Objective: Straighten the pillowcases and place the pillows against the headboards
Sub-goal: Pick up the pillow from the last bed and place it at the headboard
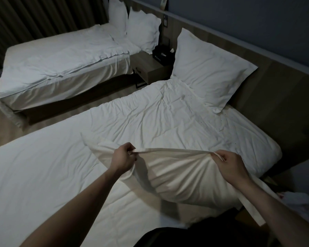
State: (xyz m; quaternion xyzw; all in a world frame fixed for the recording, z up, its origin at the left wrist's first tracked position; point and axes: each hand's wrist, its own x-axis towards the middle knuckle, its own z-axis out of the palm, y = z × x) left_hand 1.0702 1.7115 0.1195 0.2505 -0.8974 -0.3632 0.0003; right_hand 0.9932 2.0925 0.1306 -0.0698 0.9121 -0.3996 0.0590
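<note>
A white pillow in its pillowcase (182,177) hangs over the near bed (150,118), held up by its top edge. My left hand (123,158) pinches the left end of that edge and my right hand (230,162) pinches the right end, so the cloth is stretched tight between them. A loose flap of the case trails down past my right forearm. Another white pillow (209,68) leans against the wooden headboard (275,97) of the near bed. On the far bed (61,57), two pillows (132,27) stand against its headboard.
A wooden nightstand (150,68) with a dark box (163,53) on it stands between the beds. A strip of wood floor (64,111) runs between them. Curtains (34,16) hang at the far left. Some white things (296,202) lie low at the right.
</note>
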